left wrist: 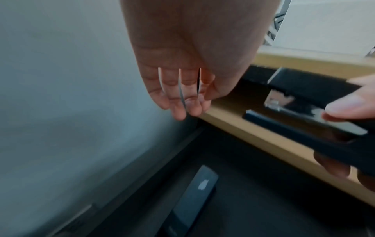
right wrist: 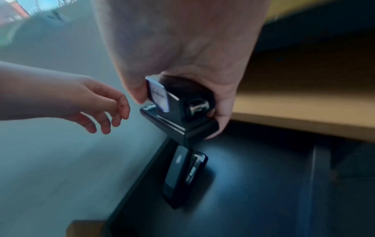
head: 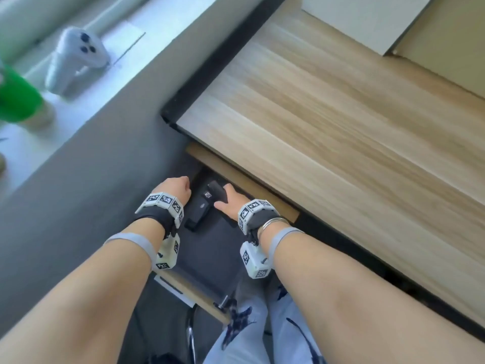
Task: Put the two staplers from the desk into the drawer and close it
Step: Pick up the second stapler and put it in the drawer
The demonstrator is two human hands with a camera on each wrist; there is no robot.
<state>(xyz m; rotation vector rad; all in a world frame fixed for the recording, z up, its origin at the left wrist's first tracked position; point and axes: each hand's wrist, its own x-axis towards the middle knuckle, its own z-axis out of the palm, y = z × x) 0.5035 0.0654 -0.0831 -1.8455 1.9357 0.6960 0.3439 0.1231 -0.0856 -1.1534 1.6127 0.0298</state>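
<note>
The drawer (head: 210, 248) under the wooden desk (head: 341, 122) stands pulled out, dark inside. One black stapler (head: 199, 212) (right wrist: 183, 174) (left wrist: 192, 202) lies on its floor near the left wall. My right hand (head: 231, 203) (right wrist: 182, 99) grips a second black stapler (head: 215, 191) (right wrist: 178, 112) (left wrist: 308, 115) and holds it just above the first one, inside the drawer's far end. My left hand (head: 175, 189) (left wrist: 182, 96) (right wrist: 101, 110) hovers beside the drawer's left edge, fingers loosely curled, holding nothing.
A grey wall or panel (head: 78, 179) runs along the drawer's left side. On the windowsill (head: 147, 32) sit a white controller (head: 76, 56) and a green cup (head: 15, 98). A white box (head: 367, 19) lies on the desk's far end. My legs (head: 257, 324) are below the drawer front.
</note>
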